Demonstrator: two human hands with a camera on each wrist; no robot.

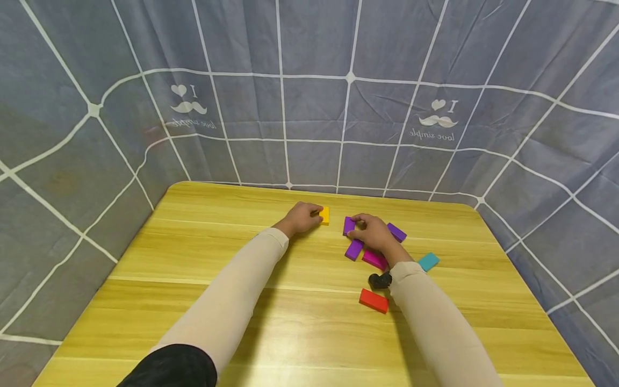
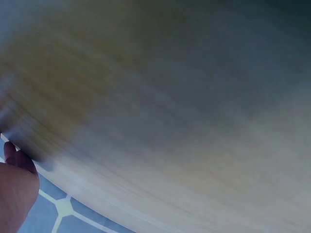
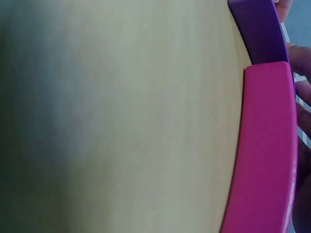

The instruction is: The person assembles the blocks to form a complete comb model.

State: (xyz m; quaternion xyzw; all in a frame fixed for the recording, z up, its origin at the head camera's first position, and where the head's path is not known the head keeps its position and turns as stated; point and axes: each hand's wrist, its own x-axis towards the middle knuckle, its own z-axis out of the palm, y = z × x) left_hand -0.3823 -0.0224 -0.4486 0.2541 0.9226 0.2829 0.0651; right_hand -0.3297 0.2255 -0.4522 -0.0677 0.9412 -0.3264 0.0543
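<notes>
Toward the far edge of the table, my left hand [image 1: 302, 217] pinches a yellow block [image 1: 325, 216] between thumb and fingers. To its right, my right hand [image 1: 374, 232] has thumb and forefinger around a purple block [image 1: 348, 226] lying on the table. Just below that one is a second purple block [image 1: 354, 250], with a magenta block [image 1: 374, 260] near it under the right wrist. The right wrist view shows the magenta block [image 3: 265, 141] large, beside a purple block [image 3: 260, 31], with right fingers [image 3: 303, 90] at the edge. Most of the left wrist view is blurred.
A third purple block [image 1: 397, 232] lies beyond the right wrist, and a teal block [image 1: 429, 262] sits beside the right sleeve. Closer to me is a red block [image 1: 374, 301]. Grey grid-patterned cloth [image 1: 314, 107] hangs behind and beside the wooden table [image 1: 309, 333].
</notes>
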